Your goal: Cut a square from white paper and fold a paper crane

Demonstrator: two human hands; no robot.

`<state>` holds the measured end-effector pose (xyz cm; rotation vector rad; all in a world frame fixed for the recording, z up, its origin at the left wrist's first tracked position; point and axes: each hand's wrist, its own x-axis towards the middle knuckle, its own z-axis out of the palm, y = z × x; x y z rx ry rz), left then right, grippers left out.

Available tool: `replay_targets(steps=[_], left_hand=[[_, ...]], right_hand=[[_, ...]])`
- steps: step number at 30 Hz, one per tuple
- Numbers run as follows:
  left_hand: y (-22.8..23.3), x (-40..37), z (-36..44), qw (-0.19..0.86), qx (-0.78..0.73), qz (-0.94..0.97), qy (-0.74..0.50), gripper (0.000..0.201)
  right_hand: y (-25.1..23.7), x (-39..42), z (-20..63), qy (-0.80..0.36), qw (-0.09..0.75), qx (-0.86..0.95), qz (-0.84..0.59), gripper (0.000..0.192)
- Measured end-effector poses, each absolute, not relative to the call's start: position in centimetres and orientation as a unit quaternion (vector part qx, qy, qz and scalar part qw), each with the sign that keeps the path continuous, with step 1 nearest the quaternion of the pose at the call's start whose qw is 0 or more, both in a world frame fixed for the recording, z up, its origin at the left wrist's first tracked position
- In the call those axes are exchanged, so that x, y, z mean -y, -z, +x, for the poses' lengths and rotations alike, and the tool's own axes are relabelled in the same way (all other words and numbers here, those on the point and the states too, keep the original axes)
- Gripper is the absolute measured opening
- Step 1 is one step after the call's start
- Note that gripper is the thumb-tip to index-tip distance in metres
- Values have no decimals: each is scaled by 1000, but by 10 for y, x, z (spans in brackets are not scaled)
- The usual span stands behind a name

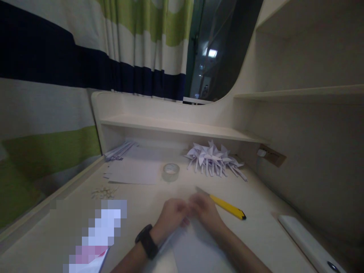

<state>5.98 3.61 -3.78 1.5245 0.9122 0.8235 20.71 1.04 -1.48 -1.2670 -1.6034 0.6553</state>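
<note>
My left hand [170, 218], with a black watch on the wrist, and my right hand [206, 212] meet at the far edge of a white sheet of paper [196, 250] that lies on the pale desk [264, 235]. Both hands are blurred, with fingers pinched on the paper's edge. A yellow utility knife [226, 206] with its blade out lies just right of my right hand.
A roll of clear tape [171, 171] sits ahead of the hands. Behind it are white sheets [133, 170], paper strips [121, 150] and a heap of folded paper pinwheels [213, 159]. A white phone [309, 242] lies at right. A pixelated patch covers the lower left.
</note>
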Motion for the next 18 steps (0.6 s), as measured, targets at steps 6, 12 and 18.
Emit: replay_targets(steps=[6, 12, 18], left_hand=[[34, -26, 65, 553, -385, 659, -333, 29], [11, -15, 61, 576, -350, 670, -311, 27], [-8, -15, 59, 574, -371, 662, -310, 29]], right_hand=[[5, -5, 214, -327, 500, 626, -501, 9], [4, 1, 223, -361, 516, 627, -459, 15], [3, -4, 247, -358, 524, 631, -447, 28]])
